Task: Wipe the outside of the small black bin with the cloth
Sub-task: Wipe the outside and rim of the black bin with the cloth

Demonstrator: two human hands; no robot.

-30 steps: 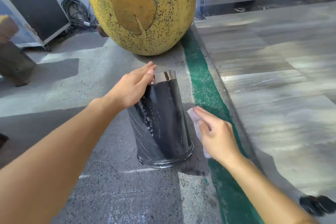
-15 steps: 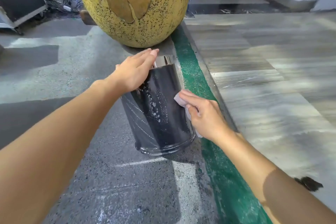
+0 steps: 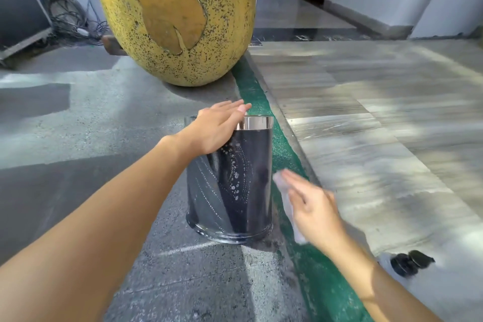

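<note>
The small black bin (image 3: 243,185) stands upright on the grey floor, with a shiny metal rim and wet droplets and streaks on its side. My left hand (image 3: 217,128) lies flat over the bin's top rim at the left, fingers stretched out. My right hand (image 3: 313,206) is at the bin's right side, a little blurred, holding a pale cloth (image 3: 286,198) under its fingers. The cloth's upper end is next to the bin's right wall; I cannot tell whether it touches.
A big yellow speckled egg-shaped sculpture (image 3: 177,15) stands just behind the bin. A green strip (image 3: 308,269) runs along the bin's right, with grey tiles (image 3: 379,138) beyond. A small black object (image 3: 410,263) lies on the tiles near my right forearm. Cables (image 3: 68,15) lie at the back left.
My right hand with the cloth has slid down the bin's right side from near the upper part to the middle. The left hand stays on the rim. The view shifted.
</note>
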